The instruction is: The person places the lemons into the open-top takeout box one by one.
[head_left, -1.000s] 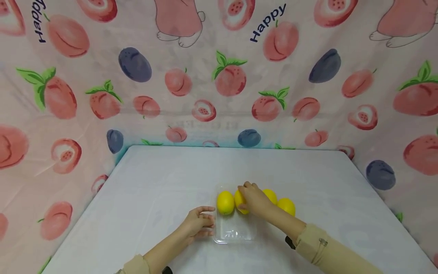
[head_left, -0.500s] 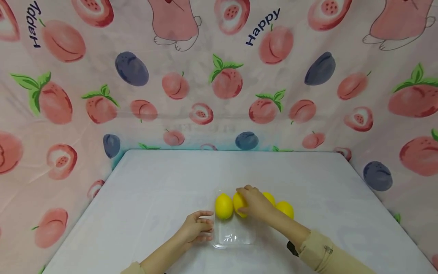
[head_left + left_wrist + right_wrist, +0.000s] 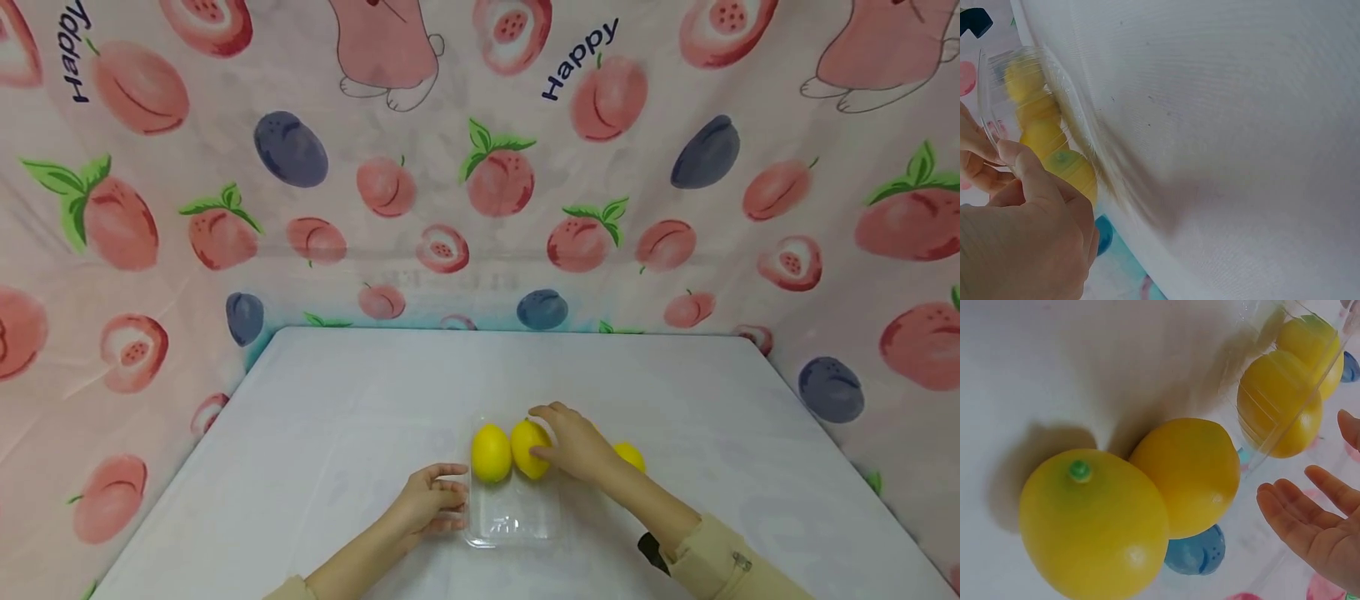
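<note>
A clear plastic box (image 3: 513, 521) stands on the white table with two yellow lemons side by side in its far part, the left lemon (image 3: 491, 453) and the right lemon (image 3: 529, 450). At the box's left side, my left hand (image 3: 431, 502) pinches the rim, as the left wrist view shows. My right hand (image 3: 573, 442) is beside the right lemon with its fingers spread and apart from it; in the right wrist view the hand (image 3: 1319, 528) holds nothing. Outside the box lie a near lemon (image 3: 1094, 525) with a green stem tip and another lemon (image 3: 1188, 478) touching it.
The white table (image 3: 360, 383) runs back to a fruit-print cloth (image 3: 435, 183) that hangs behind and at both sides. To the right of the box, one loose lemon (image 3: 630, 456) shows past my right forearm.
My right hand has let go of the right lemon in the box and moved slightly right, its fingers opening. My left hand stays at the box's left side.
</note>
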`<state>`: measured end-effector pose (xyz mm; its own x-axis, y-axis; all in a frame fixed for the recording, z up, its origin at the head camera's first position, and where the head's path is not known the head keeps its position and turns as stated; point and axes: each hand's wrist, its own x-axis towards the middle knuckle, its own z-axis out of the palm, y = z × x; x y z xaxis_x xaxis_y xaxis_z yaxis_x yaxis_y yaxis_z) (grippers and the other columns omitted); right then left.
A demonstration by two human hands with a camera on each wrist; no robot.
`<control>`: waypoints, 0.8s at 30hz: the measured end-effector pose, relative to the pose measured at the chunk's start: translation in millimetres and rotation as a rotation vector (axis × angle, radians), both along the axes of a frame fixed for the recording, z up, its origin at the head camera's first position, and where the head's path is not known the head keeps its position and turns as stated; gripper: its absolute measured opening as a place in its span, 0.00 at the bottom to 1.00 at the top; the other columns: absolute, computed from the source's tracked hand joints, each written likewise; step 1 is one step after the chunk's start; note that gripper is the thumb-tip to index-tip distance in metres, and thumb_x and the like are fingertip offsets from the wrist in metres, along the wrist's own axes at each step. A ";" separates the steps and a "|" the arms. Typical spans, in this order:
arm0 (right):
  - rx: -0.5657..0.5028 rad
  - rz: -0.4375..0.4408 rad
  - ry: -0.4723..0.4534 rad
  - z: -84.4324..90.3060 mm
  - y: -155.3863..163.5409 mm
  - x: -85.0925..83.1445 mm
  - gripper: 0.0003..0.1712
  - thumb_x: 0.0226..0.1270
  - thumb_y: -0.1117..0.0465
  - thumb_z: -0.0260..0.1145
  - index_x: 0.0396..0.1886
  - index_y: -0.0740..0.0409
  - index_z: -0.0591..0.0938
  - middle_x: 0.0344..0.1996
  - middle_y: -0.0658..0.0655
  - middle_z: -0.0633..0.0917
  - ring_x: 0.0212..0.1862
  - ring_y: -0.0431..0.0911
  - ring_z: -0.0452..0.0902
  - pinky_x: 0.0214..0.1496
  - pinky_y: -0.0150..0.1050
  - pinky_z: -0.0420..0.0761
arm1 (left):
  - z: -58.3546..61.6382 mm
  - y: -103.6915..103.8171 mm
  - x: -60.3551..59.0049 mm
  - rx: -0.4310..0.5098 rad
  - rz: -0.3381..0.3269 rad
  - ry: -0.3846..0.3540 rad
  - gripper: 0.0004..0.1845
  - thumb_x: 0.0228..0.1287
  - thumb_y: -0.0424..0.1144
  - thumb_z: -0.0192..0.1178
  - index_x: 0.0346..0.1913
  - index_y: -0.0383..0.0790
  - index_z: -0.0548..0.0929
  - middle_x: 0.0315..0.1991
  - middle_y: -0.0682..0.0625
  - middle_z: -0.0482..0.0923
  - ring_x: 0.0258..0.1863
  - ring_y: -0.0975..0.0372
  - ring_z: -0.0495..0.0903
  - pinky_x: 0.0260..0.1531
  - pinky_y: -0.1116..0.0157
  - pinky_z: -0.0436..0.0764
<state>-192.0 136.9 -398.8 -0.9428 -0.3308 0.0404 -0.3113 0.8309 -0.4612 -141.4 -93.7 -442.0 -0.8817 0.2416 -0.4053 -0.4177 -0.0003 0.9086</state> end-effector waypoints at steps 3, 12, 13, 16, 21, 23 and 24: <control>-0.023 -0.009 -0.010 2.4 3.0 3.2 0.27 0.55 0.60 0.71 0.55 0.61 0.77 0.52 0.62 0.78 0.54 0.58 0.75 0.60 0.55 0.76 | -0.6 0.1 1.3 -0.001 -0.004 -0.004 0.22 0.63 0.26 0.55 0.60 0.30 0.67 0.34 0.50 0.75 0.29 0.64 0.77 0.31 0.67 0.86; -0.021 -0.030 0.022 7.0 14.3 5.6 0.26 0.56 0.60 0.71 0.55 0.61 0.77 0.53 0.62 0.78 0.55 0.59 0.75 0.59 0.56 0.76 | -2.3 -0.3 -1.1 0.001 -0.003 0.014 0.22 0.62 0.24 0.54 0.60 0.30 0.68 0.32 0.53 0.75 0.30 0.64 0.77 0.31 0.67 0.86; -0.022 -0.034 0.020 7.0 15.7 5.9 0.26 0.56 0.60 0.70 0.55 0.61 0.77 0.53 0.62 0.78 0.55 0.59 0.75 0.59 0.56 0.76 | -2.1 -0.3 -1.1 0.001 -0.002 0.013 0.22 0.62 0.25 0.54 0.60 0.30 0.68 0.32 0.52 0.75 0.29 0.64 0.77 0.31 0.67 0.86; -0.031 -0.047 0.008 7.5 19.5 7.4 0.26 0.56 0.60 0.70 0.55 0.61 0.76 0.53 0.62 0.78 0.56 0.58 0.74 0.60 0.56 0.75 | -1.4 -0.5 -0.7 0.005 -0.005 0.013 0.22 0.62 0.25 0.55 0.60 0.30 0.68 0.33 0.50 0.75 0.30 0.64 0.77 0.31 0.67 0.86; -0.035 -0.075 -0.016 7.4 27.2 11.4 0.26 0.58 0.59 0.69 0.57 0.59 0.76 0.54 0.62 0.78 0.57 0.58 0.74 0.61 0.57 0.74 | -0.8 -0.8 0.6 0.007 -0.014 0.015 0.22 0.62 0.24 0.54 0.60 0.29 0.67 0.34 0.50 0.76 0.30 0.64 0.77 0.32 0.67 0.86; -0.033 -0.088 -0.022 7.6 30.3 12.9 0.27 0.58 0.59 0.69 0.57 0.59 0.76 0.55 0.62 0.77 0.57 0.58 0.73 0.62 0.57 0.73 | -0.7 -0.6 0.5 0.009 -0.014 0.014 0.22 0.62 0.24 0.54 0.60 0.30 0.67 0.33 0.51 0.76 0.30 0.64 0.77 0.32 0.67 0.86; -0.035 -0.091 -0.023 7.7 32.0 13.3 0.27 0.58 0.59 0.69 0.57 0.59 0.75 0.56 0.62 0.77 0.58 0.59 0.73 0.62 0.58 0.73 | -0.7 -0.5 0.3 0.010 -0.014 0.015 0.22 0.62 0.24 0.54 0.60 0.29 0.67 0.33 0.52 0.75 0.30 0.64 0.77 0.31 0.67 0.86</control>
<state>-178.7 168.8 -391.0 -0.9697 -0.2426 0.0282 -0.2242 0.8382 -0.4971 -141.2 -94.2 -442.7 -0.8841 0.2578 -0.3898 -0.4045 -0.0042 0.9145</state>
